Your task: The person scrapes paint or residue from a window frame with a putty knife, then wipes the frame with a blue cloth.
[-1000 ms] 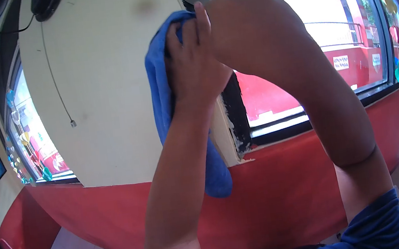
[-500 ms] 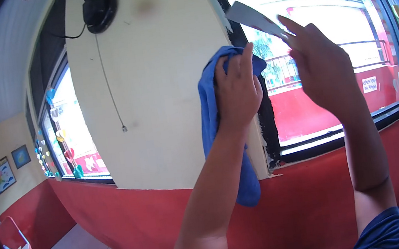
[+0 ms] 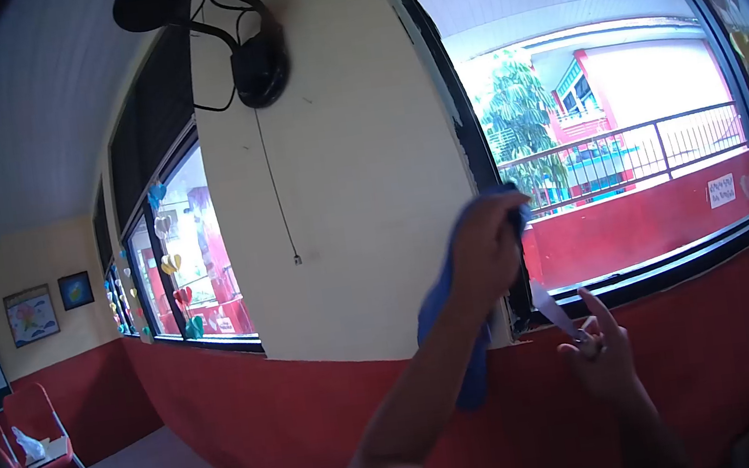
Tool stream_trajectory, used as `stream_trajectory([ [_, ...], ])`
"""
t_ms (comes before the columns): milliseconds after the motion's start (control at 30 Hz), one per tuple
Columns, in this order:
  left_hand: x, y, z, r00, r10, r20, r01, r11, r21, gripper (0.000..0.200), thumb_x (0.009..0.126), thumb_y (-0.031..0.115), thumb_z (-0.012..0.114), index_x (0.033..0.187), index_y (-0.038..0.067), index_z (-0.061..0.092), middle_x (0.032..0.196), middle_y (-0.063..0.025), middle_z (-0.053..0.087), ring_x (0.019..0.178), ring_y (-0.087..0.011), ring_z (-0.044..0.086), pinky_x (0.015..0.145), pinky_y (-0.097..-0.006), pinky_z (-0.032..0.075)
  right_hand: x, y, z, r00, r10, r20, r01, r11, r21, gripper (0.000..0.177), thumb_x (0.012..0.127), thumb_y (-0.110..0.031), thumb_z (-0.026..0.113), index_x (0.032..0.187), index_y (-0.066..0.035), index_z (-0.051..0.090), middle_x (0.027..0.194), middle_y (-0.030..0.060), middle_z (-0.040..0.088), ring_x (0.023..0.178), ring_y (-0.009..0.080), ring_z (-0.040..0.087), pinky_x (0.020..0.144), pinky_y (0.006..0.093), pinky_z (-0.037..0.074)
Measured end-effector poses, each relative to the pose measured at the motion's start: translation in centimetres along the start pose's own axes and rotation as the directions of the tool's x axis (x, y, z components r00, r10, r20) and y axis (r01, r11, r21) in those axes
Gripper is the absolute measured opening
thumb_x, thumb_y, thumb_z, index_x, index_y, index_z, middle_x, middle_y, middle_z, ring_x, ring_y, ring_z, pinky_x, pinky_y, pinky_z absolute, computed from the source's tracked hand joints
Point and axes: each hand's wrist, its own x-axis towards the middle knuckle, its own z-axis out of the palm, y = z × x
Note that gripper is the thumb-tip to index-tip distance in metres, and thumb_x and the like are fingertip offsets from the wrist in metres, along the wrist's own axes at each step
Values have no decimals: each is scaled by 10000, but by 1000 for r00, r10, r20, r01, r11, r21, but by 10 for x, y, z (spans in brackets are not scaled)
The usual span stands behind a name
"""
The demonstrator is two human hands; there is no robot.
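My left hand [image 3: 486, 253] is closed on a blue cloth [image 3: 473, 381] at the black frame [image 3: 462, 111] of the right window. The cloth's lower end hangs down past the frame's bottom corner. Below the sill, my right hand [image 3: 611, 359] grips a putty knife [image 3: 552, 310] by its handle, the index finger stretched out. The knife's flat blade points up and left, near the lower left corner of the window. My fingers partly hide its handle.
A wall fan [image 3: 261, 70] with a pull cord is mounted on the cream wall [image 3: 350, 190]. Heart garlands [image 3: 174, 259] hang by the left window. Red chairs [image 3: 37, 420] stand at far left, one with a plastic bag [image 3: 28, 443] on it. Red paint covers the lower wall [image 3: 320, 400].
My right hand has brought the putty knife down from the upper window to below the sill. My left hand and the cloth are lower in view. The camera view has also shifted.
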Motion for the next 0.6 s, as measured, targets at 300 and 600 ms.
stream_trajectory([
  [300,-16,53,-81,536,-164,828,601,763,-238,368,952,83,681,1319,82,655,1252,-106,687,1176,-196,658,1012,-347,522,-8,-10,68,925,-30,379,-26,990,141,191,850,-108,773,1021,-39,725,844,82,734,808,188,732,742,362,577],
  [600,133,-111,-305,961,-259,94,133,737,662,272,981,276,638,1194,167,768,1098,-69,784,1035,-232,744,984,-363,552,-34,11,127,911,-105,399,157,982,-101,309,721,-298,866,958,-129,762,908,106,760,828,326,762,736,464,630],
])
